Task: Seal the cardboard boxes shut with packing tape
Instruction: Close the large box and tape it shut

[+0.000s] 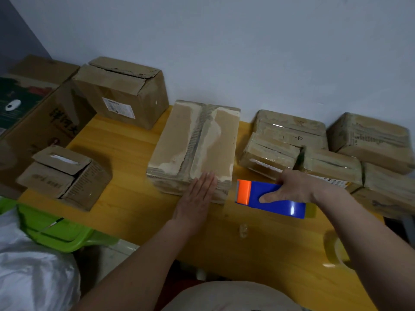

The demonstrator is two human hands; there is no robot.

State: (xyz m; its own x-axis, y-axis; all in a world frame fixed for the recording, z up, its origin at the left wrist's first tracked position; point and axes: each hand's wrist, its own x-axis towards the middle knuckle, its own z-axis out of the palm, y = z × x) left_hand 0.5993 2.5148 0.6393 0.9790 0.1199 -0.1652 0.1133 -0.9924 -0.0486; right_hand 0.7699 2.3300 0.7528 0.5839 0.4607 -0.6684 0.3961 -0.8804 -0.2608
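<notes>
The left hand (197, 194) lies flat, fingers straight, pressing the near end of the long box (195, 144) in the middle of the yellow table (125, 198). The box runs away toward the wall. The right hand (292, 187) grips the blue tape dispenser (269, 198) just beside the box, orange end pointing left

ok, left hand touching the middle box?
Touching. Head view: left hand lies flat, fingers straight, on the near end of the box.

Nine cardboard boxes (195, 147) are sitting around the table (125, 198), along with one tape dispenser (269, 198), one tape roll (336, 250) and two hands (197, 198).
</notes>
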